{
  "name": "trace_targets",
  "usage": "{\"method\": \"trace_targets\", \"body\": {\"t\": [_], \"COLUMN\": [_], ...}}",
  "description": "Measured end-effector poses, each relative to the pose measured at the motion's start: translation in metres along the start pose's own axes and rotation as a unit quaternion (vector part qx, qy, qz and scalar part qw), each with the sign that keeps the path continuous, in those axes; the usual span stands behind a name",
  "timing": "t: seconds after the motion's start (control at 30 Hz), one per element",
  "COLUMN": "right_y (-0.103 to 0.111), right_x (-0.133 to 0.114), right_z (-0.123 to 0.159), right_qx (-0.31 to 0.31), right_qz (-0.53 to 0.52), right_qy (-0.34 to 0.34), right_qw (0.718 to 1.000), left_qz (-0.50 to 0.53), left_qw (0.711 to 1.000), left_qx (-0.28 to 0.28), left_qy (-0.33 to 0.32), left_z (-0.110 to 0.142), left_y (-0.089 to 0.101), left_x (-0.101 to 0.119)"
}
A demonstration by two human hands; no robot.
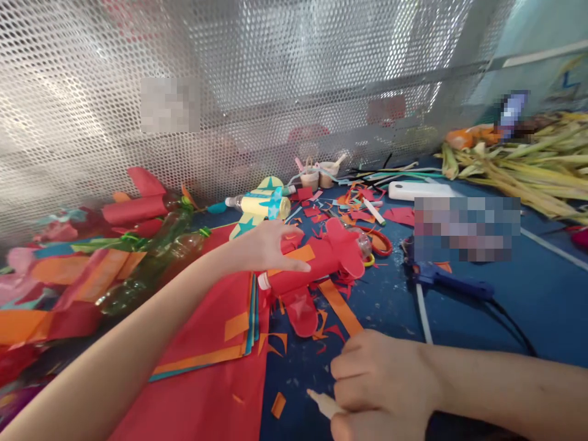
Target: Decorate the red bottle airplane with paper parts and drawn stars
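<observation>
My left hand point(271, 246) reaches over the tail end of a red paper-covered bottle plane point(328, 256). Its fingers are apart, with the thumb over an orange patch point(303, 253) on the body; I cannot tell if it touches. The plane lies on the dark blue surface, its white cap toward the left and its clear end toward the right. At the lower right my right hand point(386, 383) is closed, a pale pen-like stick point(325, 404) jutting out between finger and thumb. An orange paper strip point(340, 306) runs from beside the plane to behind that hand's knuckles.
A yellow bottle plane with blue stars point(261, 207) lies behind. Red sheets point(193, 392) and clear bottles point(133, 285) are at left. Scissors point(380, 242), a blue glue gun point(452, 282) with a cord and paper scraps lie right of centre. Perforated metal mesh point(275, 73) stands behind.
</observation>
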State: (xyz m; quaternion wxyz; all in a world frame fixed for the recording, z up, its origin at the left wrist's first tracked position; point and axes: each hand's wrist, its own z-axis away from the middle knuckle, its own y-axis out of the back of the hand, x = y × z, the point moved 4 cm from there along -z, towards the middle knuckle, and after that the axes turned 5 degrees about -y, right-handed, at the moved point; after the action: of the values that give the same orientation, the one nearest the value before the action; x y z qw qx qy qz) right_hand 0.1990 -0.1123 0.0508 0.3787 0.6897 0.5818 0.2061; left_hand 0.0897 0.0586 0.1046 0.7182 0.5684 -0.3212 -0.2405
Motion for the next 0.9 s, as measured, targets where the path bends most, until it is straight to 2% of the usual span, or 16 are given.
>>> {"method": "trace_targets", "body": {"t": [0.1, 0.23, 0.47, 0.7, 0.8, 0.9], "right_y": [-0.004, -0.008, -0.011, -0.015, -0.010, -0.002], "right_x": [0.002, 0.002, 0.005, 0.008, 0.007, 0.003], "right_z": [0.005, 0.008, 0.009, 0.010, 0.007, 0.002], "right_qx": [0.043, 0.054, 0.047, 0.033, 0.053, 0.093], "right_qz": [0.006, 0.013, 0.026, 0.028, 0.024, 0.054], "right_qy": [0.005, 0.024, 0.033, 0.033, 0.031, 0.026], "right_qw": [0.999, 0.998, 0.998, 0.998, 0.998, 0.994], "left_qz": [-0.005, 0.020, 0.121, 0.294, 0.387, 0.480], "left_qw": [0.998, 0.991, 0.976, 0.941, 0.908, 0.867], "left_qx": [-0.065, -0.127, -0.182, -0.161, -0.148, -0.091], "left_qy": [-0.009, -0.024, -0.008, 0.046, 0.067, 0.098], "left_z": [-0.022, -0.043, -0.070, -0.074, -0.066, -0.057], "left_y": [0.001, 0.003, -0.010, -0.021, -0.018, -0.009], "left_x": [0.004, 0.008, 0.000, -0.009, -0.012, -0.017]}}
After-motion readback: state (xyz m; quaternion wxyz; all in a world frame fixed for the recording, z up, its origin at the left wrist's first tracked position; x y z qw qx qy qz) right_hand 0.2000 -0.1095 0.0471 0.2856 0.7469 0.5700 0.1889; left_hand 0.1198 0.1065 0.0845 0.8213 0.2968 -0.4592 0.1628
